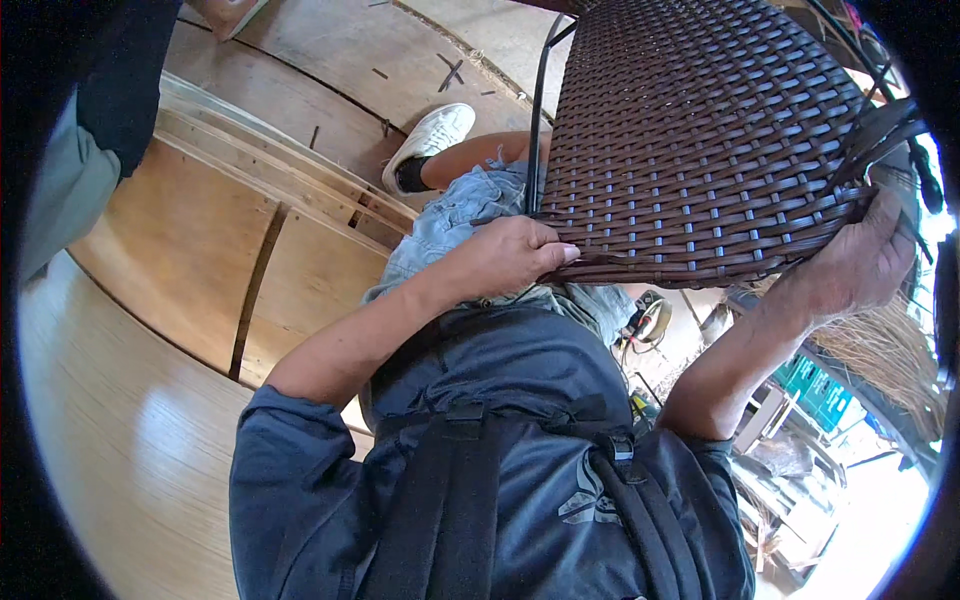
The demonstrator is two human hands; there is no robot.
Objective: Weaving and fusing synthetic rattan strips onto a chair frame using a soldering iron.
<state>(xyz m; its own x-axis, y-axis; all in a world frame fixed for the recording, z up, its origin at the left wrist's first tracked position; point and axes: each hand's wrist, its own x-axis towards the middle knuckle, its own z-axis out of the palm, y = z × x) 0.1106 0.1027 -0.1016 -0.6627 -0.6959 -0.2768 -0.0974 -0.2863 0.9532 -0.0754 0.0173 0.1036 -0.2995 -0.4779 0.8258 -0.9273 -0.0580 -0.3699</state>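
Observation:
A dark brown woven wicker panel (700, 140) on a black metal frame (537, 120) rests across my lap, its near edge toward my body. My left hand (515, 258) is closed on the near left corner, thumb on top along a flat brown strand (620, 260); its other fingers are partly hidden under the edge. At the near right corner my right hand (860, 265) curls round the wicker edge. Its fingertips are mostly hidden, so whether it also pinches a strand I cannot tell. Loose dark strand ends (920, 240) stick out beside it.
Wooden boards and a plywood box (180, 240) stand at my left, beside a pale wooden surface (130, 430). Another person's clothed leg (80, 180) is at the far left. Straw-like fibre (880, 360), a green crate (815, 390) and wood scraps (790, 460) lie at right.

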